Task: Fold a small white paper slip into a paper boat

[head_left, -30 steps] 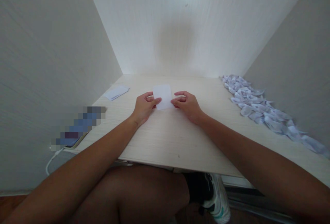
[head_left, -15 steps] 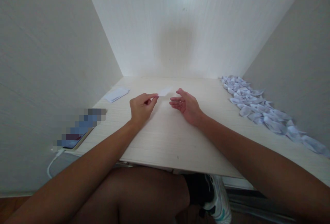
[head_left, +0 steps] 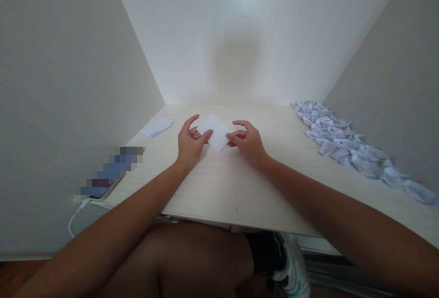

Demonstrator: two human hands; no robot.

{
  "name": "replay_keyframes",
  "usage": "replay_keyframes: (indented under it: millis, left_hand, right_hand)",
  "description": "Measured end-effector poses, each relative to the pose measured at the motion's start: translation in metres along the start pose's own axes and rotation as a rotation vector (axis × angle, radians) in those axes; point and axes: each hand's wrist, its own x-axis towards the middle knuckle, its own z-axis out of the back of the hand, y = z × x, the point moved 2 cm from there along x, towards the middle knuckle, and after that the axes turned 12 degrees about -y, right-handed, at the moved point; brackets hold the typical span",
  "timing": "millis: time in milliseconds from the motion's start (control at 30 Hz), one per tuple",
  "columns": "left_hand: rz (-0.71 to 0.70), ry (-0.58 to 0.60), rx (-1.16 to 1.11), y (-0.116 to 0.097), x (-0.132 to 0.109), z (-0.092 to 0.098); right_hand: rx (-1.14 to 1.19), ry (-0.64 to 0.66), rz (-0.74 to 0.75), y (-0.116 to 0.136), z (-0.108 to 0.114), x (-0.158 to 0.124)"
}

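Note:
A small square of white paper [head_left: 216,132] is held between my two hands above the table, one corner pointing toward me. My left hand [head_left: 192,141] pinches its left side, thumb on top and the index finger raised. At the right corner, my right hand [head_left: 248,142] grips the sheet between thumb and fingers, its index finger lifted off. The fingers beneath the paper are partly hidden.
A short stack of white paper sheets [head_left: 157,128] lies at the table's back left. Nearer me on the left is a phone [head_left: 111,174] with a white cable [head_left: 71,221]. Many folded white paper pieces [head_left: 343,143] line the right side. Walls enclose the pale table [head_left: 219,188].
The paper has turned from edge-on to facing me with a corner forward. My right hand, open and apart from it before, has closed on its right corner. My left thumb now lies over it.

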Motion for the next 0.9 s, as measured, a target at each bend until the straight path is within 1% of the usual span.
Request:
replay_keyframes:
  millis: [67, 167, 267, 433, 600, 667, 733, 900]
  left_hand:
    - [0.12, -0.047, -0.08, 0.001, 0.002, 0.001]
    - [0.19, -0.106, -0.096, 0.001, 0.006, 0.005]
    - [0.249, -0.116, -0.111, 0.002, 0.009, 0.01]
    - [0.295, -0.09, -0.136, 0.003, 0.013, 0.011]
    - [0.283, -0.075, -0.146, 0.0, 0.015, 0.012]
    - [0.26, -0.071, -0.144, -0.002, 0.016, 0.012]
    - [0.234, -0.066, -0.14, -0.003, 0.016, 0.012]
    - [0.196, -0.051, -0.133, -0.004, 0.016, 0.011]
  right_hand:
    - [-0.014, -0.017, 0.003, 0.0, 0.0, 0.001]
    - [-0.026, -0.112, -0.004, -0.001, 0.004, 0.007]
    - [-0.063, -0.177, -0.02, -0.004, 0.01, 0.013]
    - [-0.105, -0.18, -0.017, 0.001, 0.013, 0.014]
    - [-0.005, -0.214, -0.005, 0.012, 0.016, 0.015]
    - [0.038, -0.188, -0.017, 0.013, 0.016, 0.014]
    - [0.083, -0.125, -0.054, 0.011, 0.014, 0.013]
    - [0.193, 0.107, -0.205, 0.002, 0.01, 0.012]
